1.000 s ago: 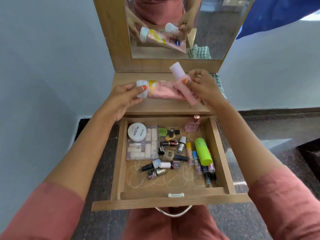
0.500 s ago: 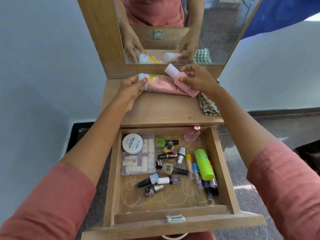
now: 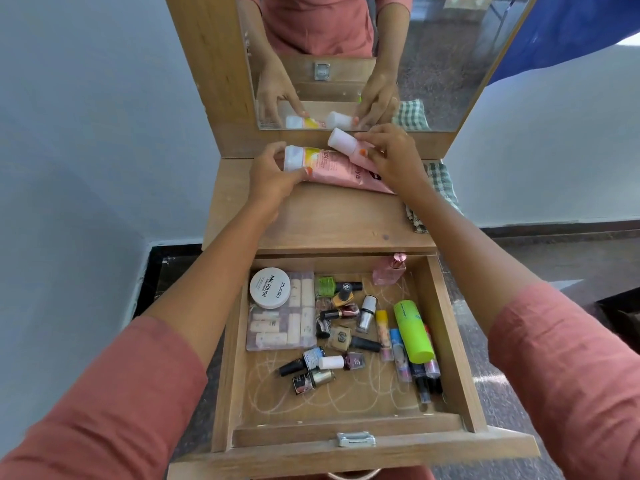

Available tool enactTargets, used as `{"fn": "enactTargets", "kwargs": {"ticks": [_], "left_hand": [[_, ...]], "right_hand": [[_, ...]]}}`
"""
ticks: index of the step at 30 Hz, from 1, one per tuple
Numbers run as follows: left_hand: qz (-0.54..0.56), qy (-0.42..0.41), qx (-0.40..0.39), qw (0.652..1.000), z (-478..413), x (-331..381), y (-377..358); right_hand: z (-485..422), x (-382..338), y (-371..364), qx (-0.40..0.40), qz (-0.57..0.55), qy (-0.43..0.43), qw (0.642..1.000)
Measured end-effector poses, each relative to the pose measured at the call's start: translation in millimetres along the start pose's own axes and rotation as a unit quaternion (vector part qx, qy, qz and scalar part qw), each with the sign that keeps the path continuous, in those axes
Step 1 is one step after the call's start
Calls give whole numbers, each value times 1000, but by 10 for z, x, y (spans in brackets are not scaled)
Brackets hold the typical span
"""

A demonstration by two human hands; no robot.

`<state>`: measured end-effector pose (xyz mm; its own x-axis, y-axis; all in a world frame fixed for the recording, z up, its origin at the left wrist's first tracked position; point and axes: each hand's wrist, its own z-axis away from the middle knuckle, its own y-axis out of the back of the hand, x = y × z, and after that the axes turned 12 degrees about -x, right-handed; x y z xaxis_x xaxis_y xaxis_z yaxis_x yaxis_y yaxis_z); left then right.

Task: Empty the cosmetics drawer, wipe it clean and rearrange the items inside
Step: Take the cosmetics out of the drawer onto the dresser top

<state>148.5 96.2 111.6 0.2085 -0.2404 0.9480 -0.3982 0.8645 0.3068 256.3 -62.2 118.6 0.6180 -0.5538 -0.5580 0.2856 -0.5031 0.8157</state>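
A pink tube (image 3: 332,169) is gripped at its white cap by the curled fingers of the left hand (image 3: 273,174). It lies on the worktop (image 3: 329,223), close under the mirror (image 3: 443,46) at the back edge. A pink bottle (image 3: 346,143) is pinched by the right hand (image 3: 391,157) and overlaps the tube's tail. A checked cloth (image 3: 441,188) is draped at the worktop's right edge. Bare wood is left between the tube and the front edge. Below, the drawer (image 3: 446,341) is pulled open. A green bottle (image 3: 414,332) lies near its right wall and a round jar (image 3: 270,287) at its back left. Its bottom shows bare along the front wall.
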Motion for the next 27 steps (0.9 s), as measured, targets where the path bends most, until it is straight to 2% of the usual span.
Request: {"fn": "enactTargets", "kwargs": {"ticks": [4,11,17,27], "left_hand": [[-91,-52,12,994,33,-34,-62],[-154,-41,43,986,73,30,-145],[-146,-31,62,987,124,23,-181],[-130,-92,97,982,476,-8,-279]], "right_hand": [[86,-56,-3,19,14,9,1000],[148,-55,-47,49,82,-11,995],[186,-91,-63,47,101,-25,993],[451,-33,-19,63,76,-18,995]]}}
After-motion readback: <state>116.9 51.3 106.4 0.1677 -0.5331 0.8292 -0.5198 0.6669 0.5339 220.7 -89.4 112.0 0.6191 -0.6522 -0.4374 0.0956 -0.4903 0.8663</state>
